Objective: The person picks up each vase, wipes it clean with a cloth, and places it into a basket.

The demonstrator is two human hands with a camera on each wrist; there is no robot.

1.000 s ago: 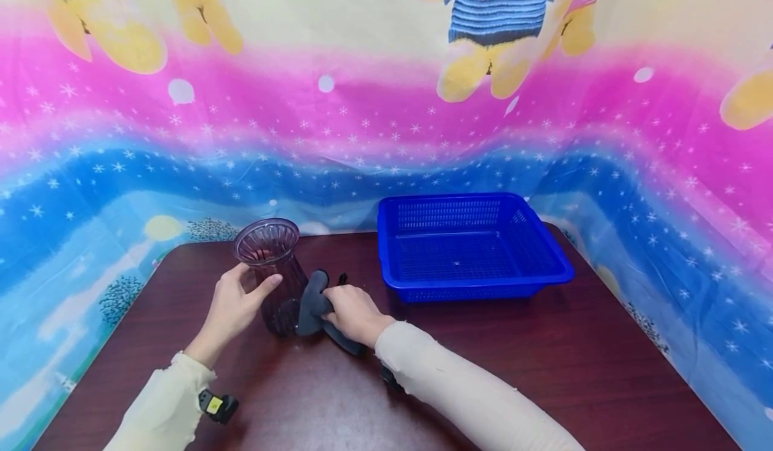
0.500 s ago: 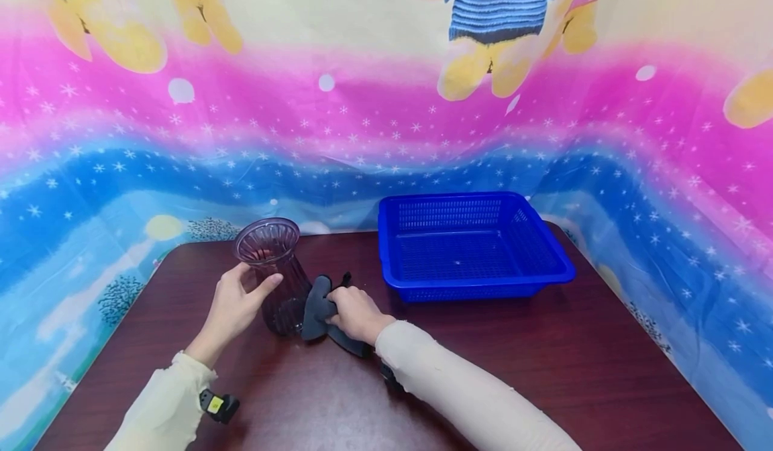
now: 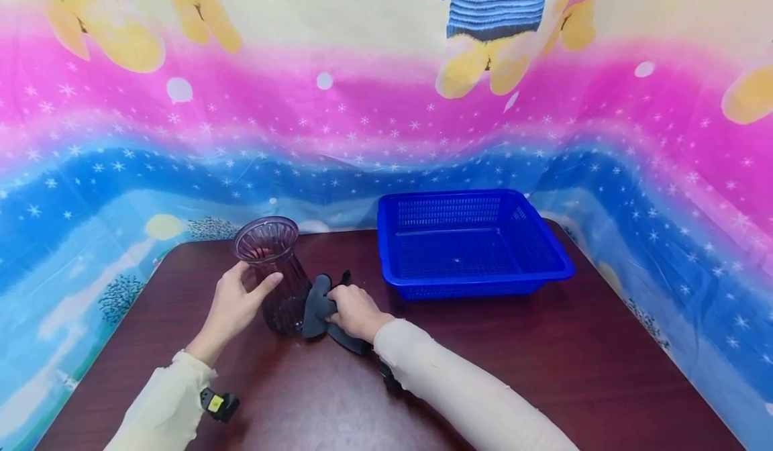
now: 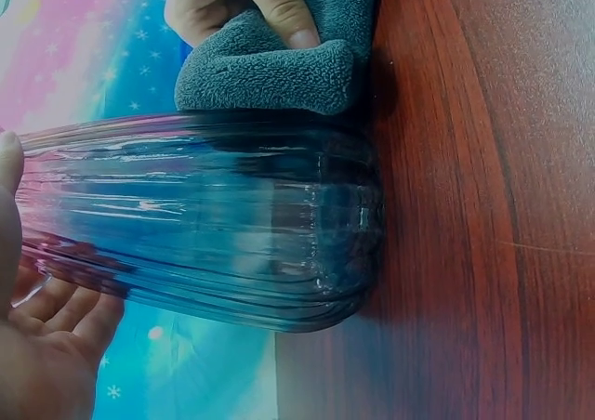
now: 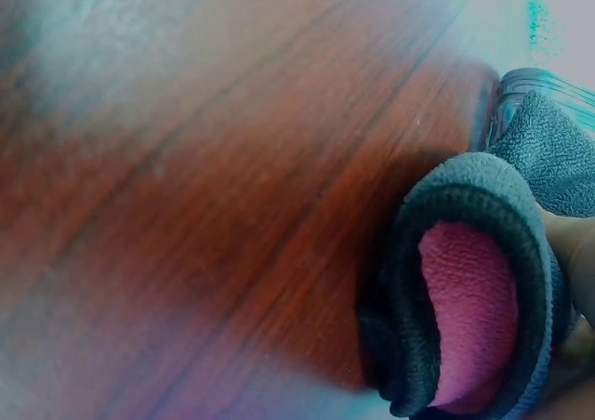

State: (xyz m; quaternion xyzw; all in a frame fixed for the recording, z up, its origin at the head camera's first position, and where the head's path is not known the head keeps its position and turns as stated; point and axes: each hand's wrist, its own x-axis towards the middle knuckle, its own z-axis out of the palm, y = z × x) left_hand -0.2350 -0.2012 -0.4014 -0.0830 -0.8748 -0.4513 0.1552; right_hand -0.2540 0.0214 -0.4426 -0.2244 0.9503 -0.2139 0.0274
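A ribbed purple glass vase (image 3: 282, 298) with a flared rim stands on the table, tilted a little to the left. My left hand (image 3: 229, 313) holds it below the rim, thumb in front and fingers behind. Beside the lower right of the vase, my right hand (image 3: 356, 311) grips a folded dark grey cloth (image 3: 315, 309). In the left wrist view the terry cloth (image 4: 265, 76) lies along the side of the vase (image 4: 204, 220), near its base. The right wrist view shows a pink inner side in the rolled cloth (image 5: 474, 183).
A blue plastic basket (image 3: 423, 290) with perforated walls stands at the back right of the dark red wooden table (image 3: 513, 364). A printed cloth backdrop (image 3: 338, 129) rises behind the table and along both sides.
The right hand and cloth have shifted slightly right and down beside the vase, mostly in the first half second. The left hand keeps its hold on the vase.
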